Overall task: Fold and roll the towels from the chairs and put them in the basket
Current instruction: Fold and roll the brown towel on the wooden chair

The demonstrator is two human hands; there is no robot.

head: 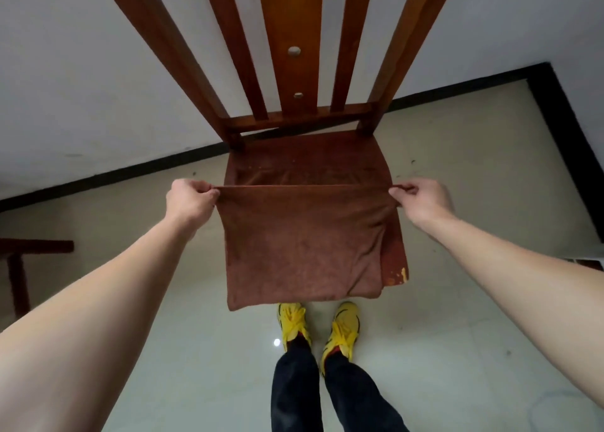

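Across the chair seat [396, 255], the brown towel [304, 245] had its folded edge running side to side, the left hand [191, 201] and right hand [425, 199] each pinching 1 end, equally near.

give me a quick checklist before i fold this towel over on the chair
1. Left hand grip on the towel: pinches one end of the raised edge, ok.
2. Right hand grip: pinches the other end, ok.
3. Raised edge straight and taut between the hands: ok.
4. Cloth smooth: creases near its right side, not ok.
5. Towel square on the chair seat: the seat's front right corner shows bare, not ok.
6. Basket near: not in view, cannot tell.
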